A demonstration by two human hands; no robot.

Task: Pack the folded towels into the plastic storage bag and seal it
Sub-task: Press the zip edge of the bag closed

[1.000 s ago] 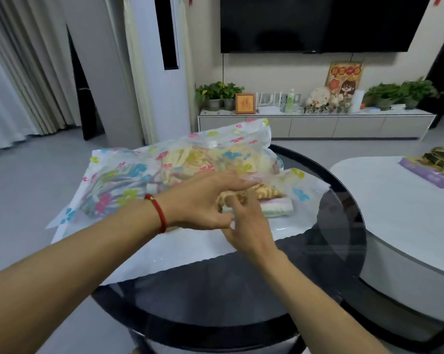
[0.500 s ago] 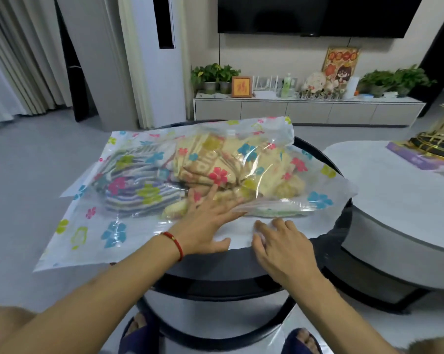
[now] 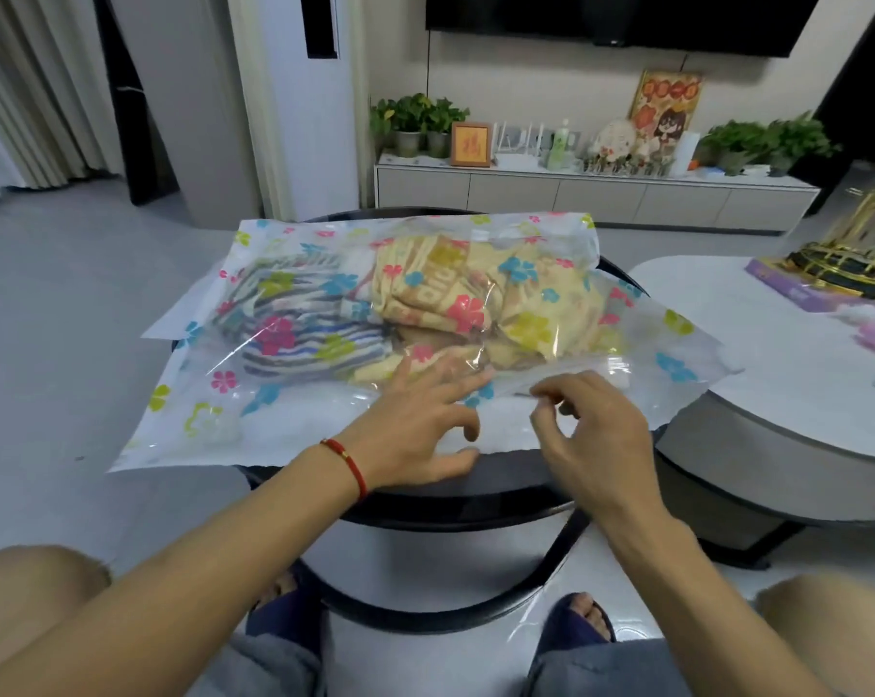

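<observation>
A clear plastic storage bag (image 3: pixel 209 420) printed with coloured flowers lies flat across a round black glass table (image 3: pixel 515 487). Inside it are a striped folded towel (image 3: pixel 299 339) on the left and yellow patterned folded towels (image 3: pixel 475 294) on the right. My left hand (image 3: pixel 420 420), with a red cord at the wrist, rests flat on the bag's near part, fingers spread and pointing right. My right hand (image 3: pixel 591 430) hovers just right of it over the bag's near edge, fingers curled, thumb and forefinger close together; whether they pinch the plastic is unclear.
A white oval table (image 3: pixel 777 374) stands to the right with a purple box (image 3: pixel 807 289) and a gold ornament (image 3: pixel 858 244). A low TV cabinet (image 3: pixel 596 193) with plants runs along the far wall. My knees and slippered feet are under the table's near edge.
The bag was held up a second ago and now lies flat on the table. My left hand has slid right along the bag. My right hand has lifted and curled its fingers.
</observation>
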